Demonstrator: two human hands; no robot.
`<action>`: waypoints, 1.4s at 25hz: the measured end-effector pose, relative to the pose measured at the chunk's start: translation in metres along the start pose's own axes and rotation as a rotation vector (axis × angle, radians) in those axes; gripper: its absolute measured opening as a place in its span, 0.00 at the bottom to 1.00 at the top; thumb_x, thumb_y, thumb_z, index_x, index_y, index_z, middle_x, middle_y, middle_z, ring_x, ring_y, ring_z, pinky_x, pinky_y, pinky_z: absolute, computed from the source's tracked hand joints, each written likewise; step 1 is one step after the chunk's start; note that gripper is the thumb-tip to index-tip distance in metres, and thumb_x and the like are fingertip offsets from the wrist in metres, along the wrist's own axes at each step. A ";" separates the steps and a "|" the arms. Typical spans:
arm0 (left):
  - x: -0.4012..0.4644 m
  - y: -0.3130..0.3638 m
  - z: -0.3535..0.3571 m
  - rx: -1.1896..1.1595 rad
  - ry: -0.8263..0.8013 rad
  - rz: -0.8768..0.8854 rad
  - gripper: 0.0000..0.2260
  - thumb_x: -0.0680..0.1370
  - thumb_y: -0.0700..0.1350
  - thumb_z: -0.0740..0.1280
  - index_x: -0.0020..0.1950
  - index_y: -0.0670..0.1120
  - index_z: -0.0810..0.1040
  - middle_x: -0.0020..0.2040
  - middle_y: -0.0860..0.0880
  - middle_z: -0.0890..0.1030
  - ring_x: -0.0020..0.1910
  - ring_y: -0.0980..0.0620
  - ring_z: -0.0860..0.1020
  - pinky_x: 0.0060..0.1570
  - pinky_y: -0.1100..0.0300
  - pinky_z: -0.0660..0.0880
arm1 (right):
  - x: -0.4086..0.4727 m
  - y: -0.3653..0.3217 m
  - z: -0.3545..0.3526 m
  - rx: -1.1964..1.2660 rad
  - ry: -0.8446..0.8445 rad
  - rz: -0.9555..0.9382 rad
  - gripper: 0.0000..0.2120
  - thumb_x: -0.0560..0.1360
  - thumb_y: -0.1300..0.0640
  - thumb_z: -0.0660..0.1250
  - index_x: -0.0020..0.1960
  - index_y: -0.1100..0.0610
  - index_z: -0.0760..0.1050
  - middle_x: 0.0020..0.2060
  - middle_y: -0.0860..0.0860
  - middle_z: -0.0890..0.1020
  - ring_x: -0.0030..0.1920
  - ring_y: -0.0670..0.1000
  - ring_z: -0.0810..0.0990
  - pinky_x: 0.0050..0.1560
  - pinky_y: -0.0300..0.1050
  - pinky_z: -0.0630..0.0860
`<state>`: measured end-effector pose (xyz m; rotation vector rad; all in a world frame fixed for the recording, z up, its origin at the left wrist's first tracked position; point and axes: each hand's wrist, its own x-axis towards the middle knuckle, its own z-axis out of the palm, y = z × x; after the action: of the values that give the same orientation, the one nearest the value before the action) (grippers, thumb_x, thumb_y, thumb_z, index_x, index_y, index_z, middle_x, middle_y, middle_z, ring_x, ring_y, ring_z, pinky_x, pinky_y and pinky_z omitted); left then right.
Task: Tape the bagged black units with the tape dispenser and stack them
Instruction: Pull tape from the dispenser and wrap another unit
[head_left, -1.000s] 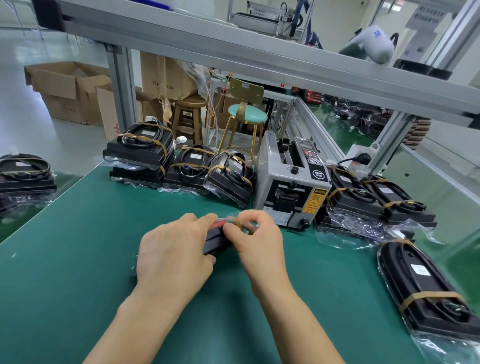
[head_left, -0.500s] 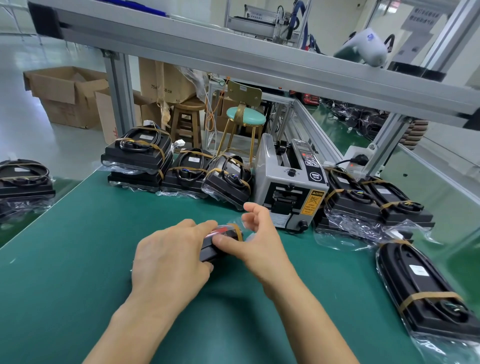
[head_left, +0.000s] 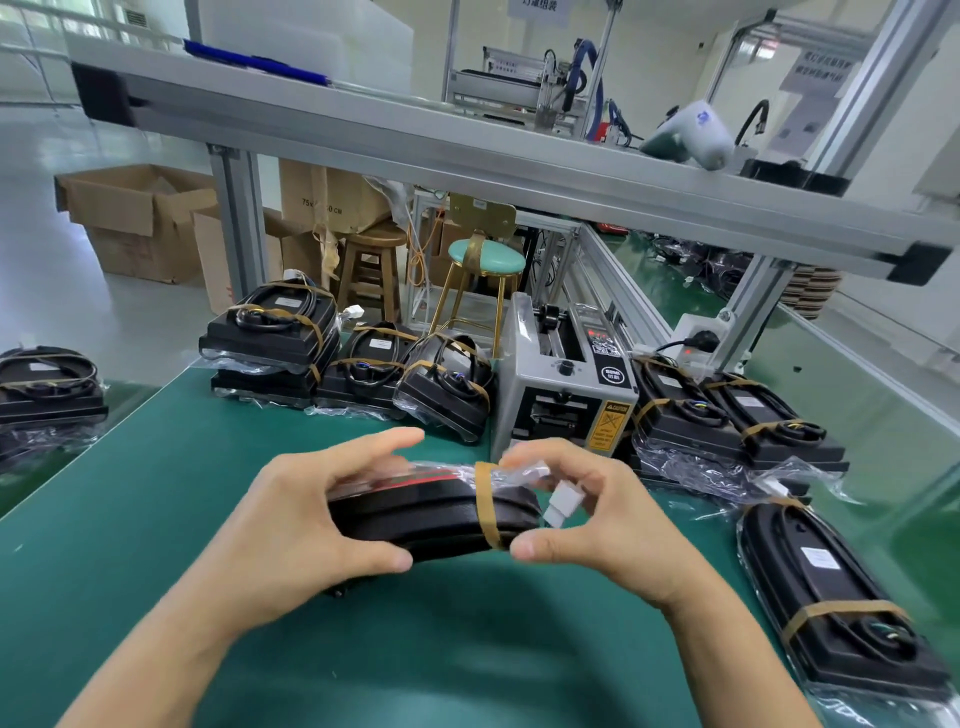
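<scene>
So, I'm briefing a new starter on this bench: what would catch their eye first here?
Front and centre, the left hand and right hand grip a bagged black unit with one brown tape band, lifted over the green table. Just behind stands the grey tape dispenser, flanked by stacks of taped units.

One head-worn wide-angle view looks forward and down, close over the green bench (head_left: 156, 493).
</scene>
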<state>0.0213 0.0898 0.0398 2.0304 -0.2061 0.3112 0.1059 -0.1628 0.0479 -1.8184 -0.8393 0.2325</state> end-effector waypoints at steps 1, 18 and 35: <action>0.001 -0.002 -0.001 -0.071 0.005 0.013 0.35 0.52 0.50 0.78 0.57 0.68 0.77 0.50 0.62 0.83 0.51 0.63 0.81 0.51 0.74 0.72 | -0.003 -0.004 0.000 0.035 0.049 -0.057 0.22 0.62 0.58 0.79 0.54 0.47 0.81 0.54 0.47 0.81 0.57 0.47 0.79 0.59 0.42 0.73; 0.000 -0.013 0.033 -0.616 0.008 0.061 0.37 0.46 0.47 0.84 0.54 0.46 0.84 0.52 0.42 0.84 0.52 0.46 0.82 0.50 0.61 0.78 | -0.032 -0.014 0.006 0.122 0.137 -0.176 0.36 0.58 0.53 0.81 0.64 0.50 0.75 0.62 0.48 0.76 0.65 0.51 0.73 0.67 0.51 0.68; -0.003 -0.030 -0.014 0.102 -0.251 0.084 0.44 0.59 0.47 0.78 0.69 0.69 0.63 0.71 0.68 0.64 0.73 0.66 0.56 0.72 0.64 0.51 | 0.008 -0.037 0.020 0.158 0.057 -0.429 0.21 0.69 0.56 0.75 0.62 0.52 0.79 0.61 0.52 0.79 0.64 0.54 0.76 0.62 0.44 0.72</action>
<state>0.0255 0.1160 0.0194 2.1634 -0.4401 0.1192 0.0855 -0.1356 0.0739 -1.4521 -1.1133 -0.0285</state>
